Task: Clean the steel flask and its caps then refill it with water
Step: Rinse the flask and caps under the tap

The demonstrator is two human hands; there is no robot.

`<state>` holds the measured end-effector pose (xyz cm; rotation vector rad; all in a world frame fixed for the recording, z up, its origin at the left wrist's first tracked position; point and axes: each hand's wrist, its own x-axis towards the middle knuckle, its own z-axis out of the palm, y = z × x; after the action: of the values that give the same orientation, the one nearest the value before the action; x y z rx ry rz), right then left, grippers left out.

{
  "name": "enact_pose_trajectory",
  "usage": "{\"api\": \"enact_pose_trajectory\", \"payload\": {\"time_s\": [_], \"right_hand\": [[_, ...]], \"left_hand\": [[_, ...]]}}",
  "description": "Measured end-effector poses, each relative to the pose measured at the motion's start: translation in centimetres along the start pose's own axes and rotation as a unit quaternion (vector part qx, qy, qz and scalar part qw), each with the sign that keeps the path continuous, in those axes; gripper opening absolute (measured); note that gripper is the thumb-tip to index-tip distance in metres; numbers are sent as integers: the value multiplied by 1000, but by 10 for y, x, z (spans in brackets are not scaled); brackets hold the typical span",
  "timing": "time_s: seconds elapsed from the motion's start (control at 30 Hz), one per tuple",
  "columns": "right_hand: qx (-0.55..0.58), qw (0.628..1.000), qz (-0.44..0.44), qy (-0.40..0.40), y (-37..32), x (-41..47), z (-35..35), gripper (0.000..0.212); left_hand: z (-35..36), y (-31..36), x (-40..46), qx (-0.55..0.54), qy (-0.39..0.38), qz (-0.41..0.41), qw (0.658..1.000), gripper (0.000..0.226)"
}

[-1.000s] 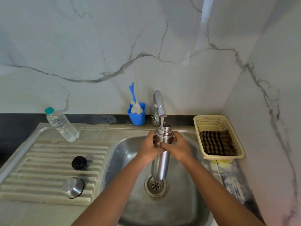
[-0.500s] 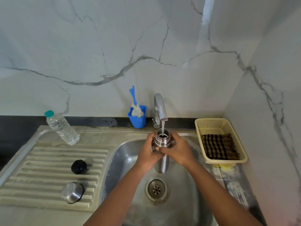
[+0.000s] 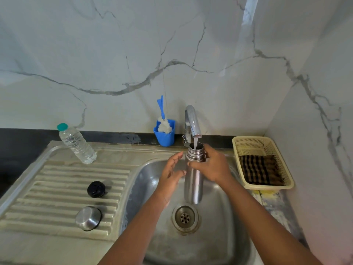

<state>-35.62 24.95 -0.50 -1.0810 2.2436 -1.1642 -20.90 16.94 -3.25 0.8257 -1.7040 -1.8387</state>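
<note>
Steel flask (image 3: 193, 180) held upright over the sink basin (image 3: 219, 236), its open mouth directly under the tap (image 3: 192, 121); a stream of water (image 3: 195, 143) runs from the spout into the mouth. Right hand (image 3: 214, 167) grips the flask just below the ribbed neck, fingers curled round it from the right side; left hand (image 3: 172, 172) just beside the flask on its left, fingers straight and slightly spread, fingertips near the body, contact cannot be told. Drain strainer (image 3: 185, 218) lies below the flask's base. On the ribbed drainboard (image 3: 57, 188): black inner cap (image 3: 96, 189) and steel outer cap (image 3: 88, 218), well apart from the flask; clear plastic water bottle (image 3: 77, 145) with green cap stands at the board's far edge. Blue holder (image 3: 165, 134) with a bottle brush (image 3: 163, 119) stands beside the tap; cream plastic basket (image 3: 246, 144) holding a striped cloth (image 3: 260, 169) sits to the right of the basin.
</note>
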Motion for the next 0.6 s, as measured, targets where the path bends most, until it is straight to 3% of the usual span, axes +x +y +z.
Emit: {"api": "enact_pose_trajectory", "payload": {"time_s": [0.1, 0.17, 0.33, 0.6], "right_hand": [[-48, 998, -34, 29, -6, -2, 5, 55], [7, 1000, -25, 15, -4, -2, 2, 55], [106, 990, 90, -36, 1, 1, 2, 43], [190, 928, 292, -130, 38, -28, 30, 47]], "left_hand": [[-2, -2, 1, 3, 11, 2, 1000, 53], [0, -1, 0, 1, 5, 0, 1000, 52], [3, 4, 3, 19, 10, -36, 999, 31], [-6, -8, 10, 177, -106, -192, 960, 22]]}}
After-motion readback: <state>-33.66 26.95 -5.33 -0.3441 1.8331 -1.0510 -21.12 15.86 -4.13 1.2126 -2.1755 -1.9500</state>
